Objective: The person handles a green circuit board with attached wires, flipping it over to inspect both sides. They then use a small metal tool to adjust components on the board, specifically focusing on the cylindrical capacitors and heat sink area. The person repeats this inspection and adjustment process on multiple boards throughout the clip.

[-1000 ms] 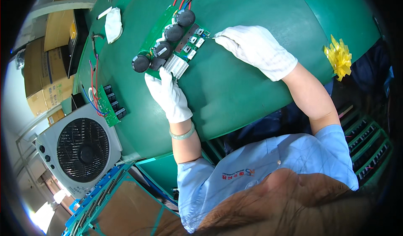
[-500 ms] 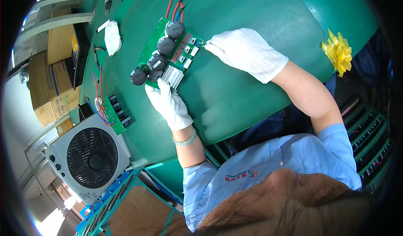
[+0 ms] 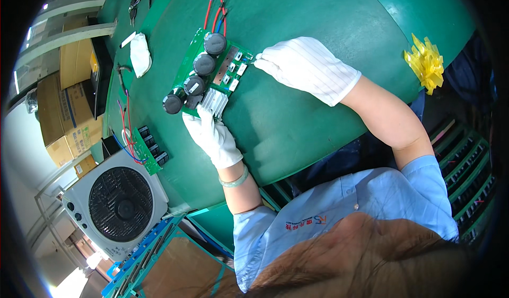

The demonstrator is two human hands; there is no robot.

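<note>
My left hand, in a white glove, grips the near end of a green circuit board beside a silver finned heat sink. The board carries a row of large black round capacitors and several small white-faced parts on its right side. Red and blue wires run from its far end. My gloved right hand is at the board's right edge, thumb and fingertips pinched together. A tiny pale tip shows at the pinch, but I cannot make out what it is.
A second circuit board with wires lies at the left table edge, near a grey box fan. A white glove or cloth and pliers lie far left. Yellow strips hang at the right edge. Cardboard boxes stand beyond.
The whole view has shifted slightly. The board sits a little further left and nearer in the picture. Both hands keep nearly the same pose, the right one still pinching by the board's edge.
</note>
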